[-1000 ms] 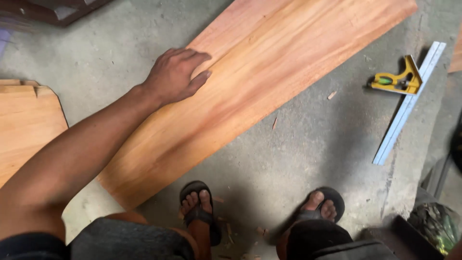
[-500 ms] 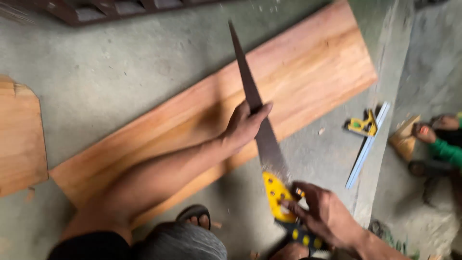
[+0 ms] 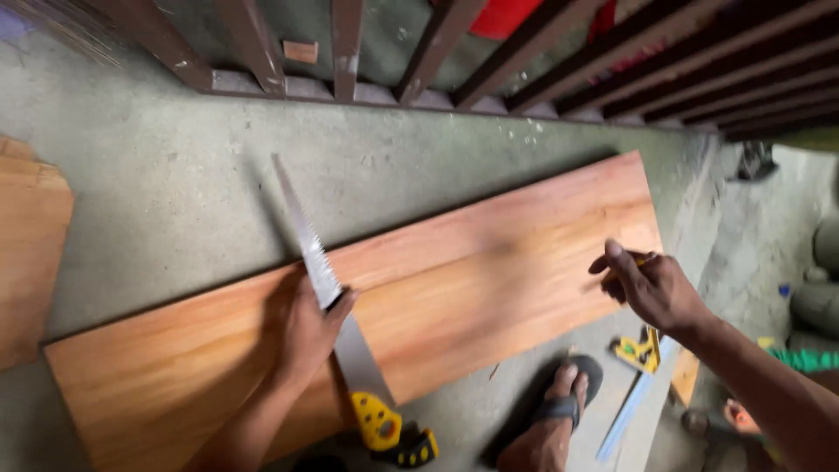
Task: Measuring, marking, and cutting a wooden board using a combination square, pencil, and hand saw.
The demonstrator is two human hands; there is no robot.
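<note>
Handsaw (image 3: 336, 306) flat across long reddish plank (image 3: 489, 262) on concrete floor (image 3: 175, 192), left hand (image 3: 306, 328) clamped round blade mid-length, right hand (image 3: 651, 284) pinching small pencil-ish thing, hard to tell.

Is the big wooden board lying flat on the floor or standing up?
Lying flat. The wooden board rests with its whole wide face up on the concrete floor, and the left hand holds a saw over it.

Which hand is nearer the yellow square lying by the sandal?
Right. The right hand hangs just above the yellow square; the left hand grips the saw blade far across the board.
</note>
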